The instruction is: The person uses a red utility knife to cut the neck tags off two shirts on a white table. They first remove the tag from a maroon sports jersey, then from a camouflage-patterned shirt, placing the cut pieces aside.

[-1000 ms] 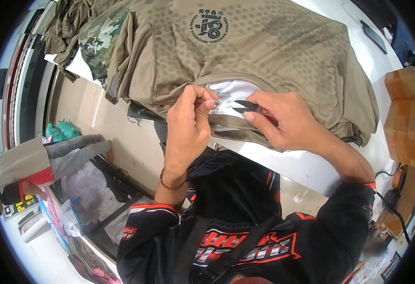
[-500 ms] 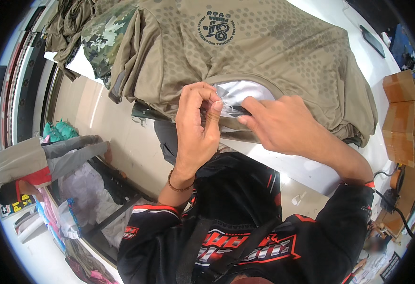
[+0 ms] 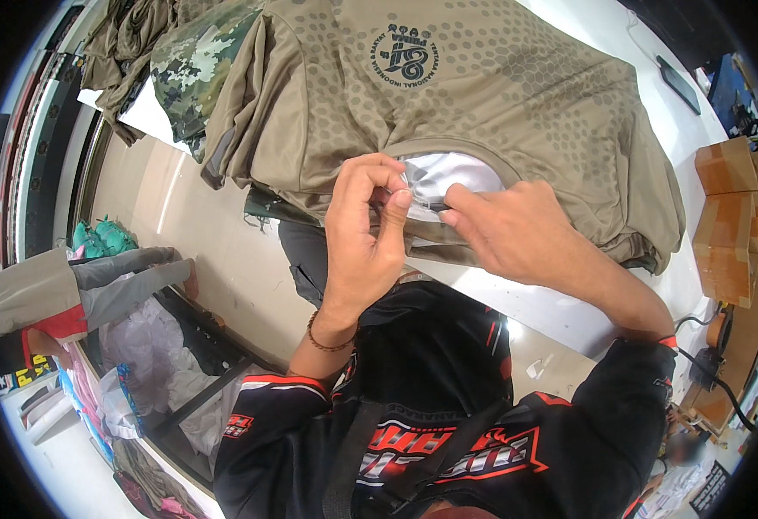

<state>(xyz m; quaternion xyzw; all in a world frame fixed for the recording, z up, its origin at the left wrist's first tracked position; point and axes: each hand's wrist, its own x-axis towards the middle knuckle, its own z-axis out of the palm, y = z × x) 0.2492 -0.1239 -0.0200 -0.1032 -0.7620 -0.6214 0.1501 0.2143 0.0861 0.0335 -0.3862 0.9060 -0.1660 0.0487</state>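
An olive-brown shirt (image 3: 344,95) with a dark hexagon pattern and a round black print lies spread on the white table, its neck opening toward me. Inside the neckline the white inner side (image 3: 461,170) of the fabric shows. My left hand (image 3: 366,221) is closed there, thumb and fingertips pinching the shirt's white inner fabric near a grey mark. Close beside it, my right hand (image 3: 513,229) is closed around a small dark tool (image 3: 438,207); only a short bit shows between the hands, so its kind is unclear. The two hands' fingertips are a little apart.
Camouflage fabric (image 3: 201,73) and more brown garments (image 3: 124,73) lie at the far left. A black phone (image 3: 678,85) rests on the table's right side, near cardboard boxes (image 3: 726,216). At left, another person (image 3: 37,294) is beside a bin of white material (image 3: 150,346).
Both hands stay at the neckline with only slight shifts. Less of the dark tool shows now between the fingers. The view has moved slightly.
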